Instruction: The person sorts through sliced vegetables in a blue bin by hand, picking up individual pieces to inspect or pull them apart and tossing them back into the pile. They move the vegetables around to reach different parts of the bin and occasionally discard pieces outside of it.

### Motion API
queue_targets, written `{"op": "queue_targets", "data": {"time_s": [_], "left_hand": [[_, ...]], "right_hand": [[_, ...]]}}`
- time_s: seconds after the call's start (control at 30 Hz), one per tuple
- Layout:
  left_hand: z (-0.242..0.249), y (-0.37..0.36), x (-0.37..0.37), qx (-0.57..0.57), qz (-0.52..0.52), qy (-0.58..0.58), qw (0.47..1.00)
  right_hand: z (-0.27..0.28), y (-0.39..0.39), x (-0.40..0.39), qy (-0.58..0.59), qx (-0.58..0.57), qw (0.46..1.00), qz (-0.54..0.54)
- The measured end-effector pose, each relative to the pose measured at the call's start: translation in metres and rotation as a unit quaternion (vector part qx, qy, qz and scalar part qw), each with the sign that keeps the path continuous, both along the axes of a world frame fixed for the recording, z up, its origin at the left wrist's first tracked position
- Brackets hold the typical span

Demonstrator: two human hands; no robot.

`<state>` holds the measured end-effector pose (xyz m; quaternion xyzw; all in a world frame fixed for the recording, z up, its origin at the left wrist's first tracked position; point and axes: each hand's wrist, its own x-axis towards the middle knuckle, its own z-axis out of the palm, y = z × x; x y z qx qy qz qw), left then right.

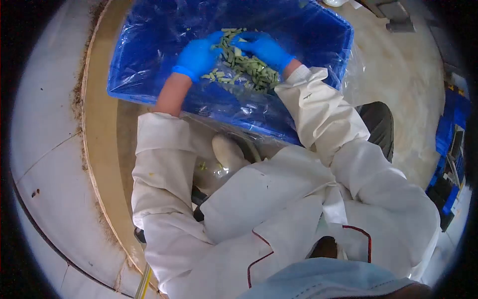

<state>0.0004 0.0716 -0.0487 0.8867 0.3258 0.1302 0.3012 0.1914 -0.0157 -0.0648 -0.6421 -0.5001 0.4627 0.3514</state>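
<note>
Chopped green vegetable pieces (256,71), short and stick-like, lie heaped in a blue crate (144,82) lined with a clear plastic bag (236,107). My left hand (199,56), in a blue glove, is at the heap's left side, its fingers curled in against the pieces. From the right, my blue-gloved right hand (266,49) reaches over the top of the heap with fingers bent around some pieces. Both hands are inside the crate, close together, with pieces between them. Some fingertips are hidden among the vegetables.
The crate's near wall is just in front of my knees. A white boot (229,152) shows below it on the wet floor (408,74). To the left runs a tan raised edge (102,149) beside white tiles (50,124). Blue and black objects (450,149) stand far right.
</note>
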Motion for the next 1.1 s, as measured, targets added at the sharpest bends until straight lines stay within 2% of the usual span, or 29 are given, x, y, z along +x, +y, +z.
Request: {"op": "queue_targets", "data": {"time_s": [0.03, 0.1, 0.13, 0.2, 0.23, 0.33, 0.43, 0.5, 0.53, 0.57, 0.67, 0.7, 0.73, 0.8, 0.83, 0.93, 0.97, 1.03, 1.07, 1.1], "left_hand": [[0.006, 0.005, -0.004, -0.028, 0.029, 0.016, 0.999], [0.015, 0.017, -0.016, -0.140, 0.126, -0.041, 0.981], [0.016, 0.020, -0.022, -0.193, 0.175, -0.067, 0.963], [0.017, 0.021, -0.034, -0.206, 0.211, -0.115, 0.949], [0.016, 0.020, -0.041, -0.210, 0.229, -0.137, 0.940], [0.012, 0.007, -0.056, -0.166, 0.210, -0.102, 0.958], [0.014, -0.002, -0.062, -0.198, 0.193, -0.096, 0.956], [0.012, 0.000, -0.063, -0.191, 0.191, -0.073, 0.960], [0.010, 0.002, -0.061, -0.187, 0.190, -0.065, 0.962], [0.006, 0.006, -0.057, -0.138, 0.179, -0.053, 0.973], [-0.004, 0.015, -0.041, -0.021, 0.150, -0.025, 0.988], [-0.001, 0.017, -0.033, 0.001, 0.139, -0.026, 0.990], [0.004, 0.020, -0.026, 0.027, 0.127, -0.026, 0.991], [0.016, 0.025, -0.016, 0.005, 0.125, -0.021, 0.992], [0.021, 0.025, -0.013, -0.006, 0.124, -0.016, 0.992], [0.027, 0.009, -0.017, -0.002, 0.135, 0.011, 0.991], [0.024, 0.004, -0.021, -0.009, 0.118, 0.031, 0.993], [0.010, -0.003, -0.035, -0.027, 0.087, 0.071, 0.993], [0.002, -0.005, -0.039, 0.000, 0.055, 0.084, 0.995], [-0.006, -0.006, -0.042, 0.030, 0.023, 0.094, 0.995]], "right_hand": [[-0.009, 0.000, 0.005, -0.099, -0.012, 0.992, 0.080], [-0.045, 0.008, 0.018, -0.290, -0.031, 0.926, 0.240], [-0.071, 0.016, 0.017, -0.314, -0.019, 0.922, 0.226], [-0.121, 0.039, 0.002, -0.358, 0.007, 0.913, 0.196], [-0.130, 0.048, -0.010, -0.341, 0.044, 0.928, 0.146], [-0.144, 0.073, -0.043, -0.255, -0.051, 0.964, 0.063], [-0.168, 0.063, -0.051, -0.102, -0.025, 0.993, -0.043], [-0.167, 0.054, -0.039, -0.114, 0.014, 0.993, -0.040], [-0.162, 0.046, -0.029, -0.173, 0.045, 0.984, -0.002], [-0.155, 0.037, -0.022, -0.231, 0.074, 0.969, 0.038], [-0.139, 0.007, -0.019, -0.328, -0.016, 0.944, 0.016], [-0.140, 0.002, -0.022, -0.234, 0.146, 0.960, -0.057], [-0.141, 0.000, -0.024, -0.267, 0.132, 0.955, -0.017], [-0.131, 0.005, -0.040, -0.328, 0.104, 0.937, 0.060], [-0.124, 0.016, -0.048, -0.340, 0.044, 0.935, 0.088], [-0.162, 0.043, -0.064, -0.324, 0.043, 0.933, 0.152], [-0.185, 0.041, -0.074, -0.356, 0.122, 0.924, 0.071], [-0.154, 0.026, -0.082, -0.347, 0.009, 0.931, 0.112], [-0.137, 0.016, -0.088, -0.343, -0.047, 0.928, 0.136], [-0.148, 0.008, -0.102, -0.346, -0.033, 0.937, 0.024]]}}
